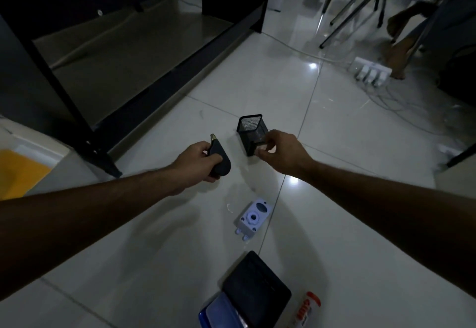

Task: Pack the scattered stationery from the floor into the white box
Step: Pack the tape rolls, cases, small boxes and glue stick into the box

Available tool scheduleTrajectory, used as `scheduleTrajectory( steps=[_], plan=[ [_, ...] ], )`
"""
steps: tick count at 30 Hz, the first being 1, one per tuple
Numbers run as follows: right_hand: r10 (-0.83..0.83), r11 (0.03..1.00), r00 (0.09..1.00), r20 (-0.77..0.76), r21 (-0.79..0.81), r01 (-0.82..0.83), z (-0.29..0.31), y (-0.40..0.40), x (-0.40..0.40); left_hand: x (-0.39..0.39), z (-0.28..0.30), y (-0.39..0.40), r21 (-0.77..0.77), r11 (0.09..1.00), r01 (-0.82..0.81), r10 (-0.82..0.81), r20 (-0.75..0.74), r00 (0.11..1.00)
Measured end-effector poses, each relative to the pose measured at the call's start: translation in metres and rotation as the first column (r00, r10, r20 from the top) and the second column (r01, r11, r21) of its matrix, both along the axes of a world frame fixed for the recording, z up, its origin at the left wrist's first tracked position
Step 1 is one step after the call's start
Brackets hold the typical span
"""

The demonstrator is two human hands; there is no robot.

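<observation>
My left hand (pixel 197 162) grips a black teardrop-shaped tool (pixel 219 158) with a brass tip, held above the tiled floor. My right hand (pixel 280 151) pinches the lower corner of a black mesh pen holder (pixel 252 130), tilted with its open top facing away. On the floor below lie a pale lilac sharpener-like block (pixel 253 218), a black flat case (pixel 257 289), a blue case (pixel 221 313) and a white-and-red glue tube (pixel 307 309). The white box (pixel 33 147), with yellow inside, sits at the left edge.
A dark desk frame (pixel 85 126) with a low shelf stands at the left and back. A white power strip (pixel 371 72) with trailing cables lies at the back right, near chair legs (pixel 347 18) and another person's feet (pixel 396 54).
</observation>
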State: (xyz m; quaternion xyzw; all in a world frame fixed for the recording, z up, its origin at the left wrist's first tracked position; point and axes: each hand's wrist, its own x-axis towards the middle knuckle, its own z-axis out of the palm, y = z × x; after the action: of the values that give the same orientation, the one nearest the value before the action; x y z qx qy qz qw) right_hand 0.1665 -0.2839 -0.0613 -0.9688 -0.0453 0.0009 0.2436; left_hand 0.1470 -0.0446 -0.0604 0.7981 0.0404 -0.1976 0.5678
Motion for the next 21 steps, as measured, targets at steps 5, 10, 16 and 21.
scheduleTrajectory(
  steps=[5, 10, 16, 21],
  plan=[
    [-0.168, 0.984, 0.98, -0.11, -0.08, 0.16, -0.034, 0.003, 0.05, 0.013, 0.0, 0.01, -0.046, 0.998, -0.031, 0.03, -0.011, 0.999],
    [-0.225, 0.974, 0.966, -0.127, -0.034, 0.222, -0.061, 0.018, 0.076, 0.018, -0.004, 0.024, -0.046, 0.997, -0.064, 0.064, -0.011, 0.998],
    [-0.202, 0.976, 0.977, -0.073, 0.061, 0.207, -0.061, 0.03, 0.074, 0.017, -0.007, 0.053, 0.013, 0.993, -0.12, 0.12, 0.004, 0.993],
    [-0.023, 0.967, 0.999, -0.035, 0.251, 0.031, -0.029, 0.071, 0.044, 0.002, 0.012, 0.085, 0.052, 0.994, -0.101, 0.098, 0.059, 0.993]
  ],
)
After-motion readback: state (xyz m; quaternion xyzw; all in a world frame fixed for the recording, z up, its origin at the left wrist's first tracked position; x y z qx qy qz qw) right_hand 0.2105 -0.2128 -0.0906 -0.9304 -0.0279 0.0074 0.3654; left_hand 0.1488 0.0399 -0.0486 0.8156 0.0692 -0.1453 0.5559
